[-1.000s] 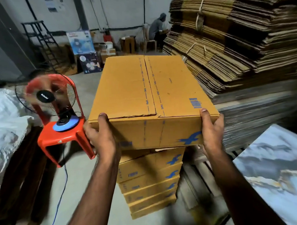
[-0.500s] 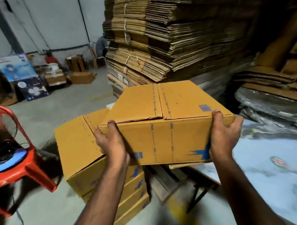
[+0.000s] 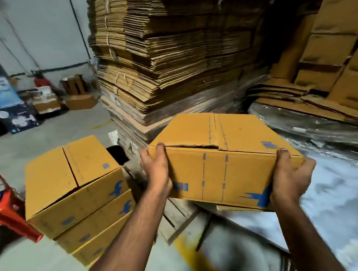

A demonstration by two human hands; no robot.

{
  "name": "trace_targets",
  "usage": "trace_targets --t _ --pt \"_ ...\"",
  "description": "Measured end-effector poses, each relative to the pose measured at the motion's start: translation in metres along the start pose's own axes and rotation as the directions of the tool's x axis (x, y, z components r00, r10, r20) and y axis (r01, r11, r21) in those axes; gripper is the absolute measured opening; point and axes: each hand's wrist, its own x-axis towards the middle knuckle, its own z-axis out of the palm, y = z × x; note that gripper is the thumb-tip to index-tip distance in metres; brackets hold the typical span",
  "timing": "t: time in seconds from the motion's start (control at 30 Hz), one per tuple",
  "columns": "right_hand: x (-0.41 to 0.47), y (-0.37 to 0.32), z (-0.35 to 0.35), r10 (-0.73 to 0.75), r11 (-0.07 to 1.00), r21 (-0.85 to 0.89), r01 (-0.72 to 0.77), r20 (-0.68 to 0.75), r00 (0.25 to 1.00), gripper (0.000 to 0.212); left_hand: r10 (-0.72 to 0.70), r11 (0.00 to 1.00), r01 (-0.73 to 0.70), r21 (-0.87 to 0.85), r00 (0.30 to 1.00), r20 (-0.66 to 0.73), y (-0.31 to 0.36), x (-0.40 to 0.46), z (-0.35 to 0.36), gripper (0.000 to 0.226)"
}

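A yellow-brown cardboard box (image 3: 221, 154) with blue print is held in the air between both hands, tilted down to the right. My left hand (image 3: 156, 170) grips its near left corner, thumb on the top edge. My right hand (image 3: 290, 178) grips the near right corner, thumb on top and fingers wrapped round the side. The box's top flaps are closed. It hangs above the marble-patterned table (image 3: 338, 200) at the right. A stack of three like boxes (image 3: 74, 191) stands on the floor to the left.
Tall piles of flattened cardboard (image 3: 171, 54) rise straight ahead and at the right. A red plastic stool (image 3: 12, 218) sits at the left edge. Loose cartons (image 3: 81, 101) and printed posters lie by the far white wall. Grey concrete floor lies between.
I have turned to the right with the box and lowered it. It has left the top of the stack and now hangs over the marble table. Both hands keep their hold.
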Motion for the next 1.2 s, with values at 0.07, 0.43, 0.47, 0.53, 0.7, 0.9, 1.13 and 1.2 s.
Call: trace_targets --t 0.07,0.43,0.47,0.53,0.7,0.9,1.13,1.2 --pt "0.021 0.004 -0.017 0.002 1.0 -0.03 -0.003 -0.035 0.999 0.048 -0.031 0.999 0.034 -0.027 0.996 0.088 -0.011 -0.014 0.022 0.046" --pt "0.087 0.053 -0.058 0.076 0.982 -0.154 -0.114 -0.233 0.97 0.049 -0.341 0.94 0.289 0.183 0.827 0.447 -0.068 -0.013 0.098 0.026" --pt "0.09 0.054 -0.058 0.079 0.98 -0.16 -0.121 -0.25 0.965 0.048 -0.349 0.937 0.288 0.199 0.811 0.47 -0.067 -0.01 0.106 0.021" --pt "0.098 0.055 -0.057 0.055 0.974 -0.194 -0.115 -0.293 0.954 0.054 -0.355 0.934 0.267 0.239 0.774 0.524 -0.065 -0.005 0.123 0.012" --pt "0.115 0.057 -0.051 0.071 0.958 -0.227 -0.172 -0.394 0.916 0.077 -0.401 0.905 0.163 0.393 0.636 0.66 -0.077 0.005 0.139 0.009" --pt "0.116 0.09 -0.064 0.131 0.926 -0.261 -0.273 -0.455 0.881 0.071 -0.512 0.837 0.068 0.543 0.448 0.733 -0.111 0.03 0.146 0.012" --pt "0.122 0.118 -0.099 0.272 0.816 -0.427 -0.39 -0.311 0.911 0.05 -0.494 0.769 -0.224 0.599 0.387 0.779 -0.169 0.028 0.161 0.029" --pt "0.126 0.127 -0.098 0.247 0.753 -0.546 -0.367 -0.283 0.927 0.056 -0.473 0.738 -0.292 0.609 0.421 0.774 -0.188 0.027 0.17 0.031"
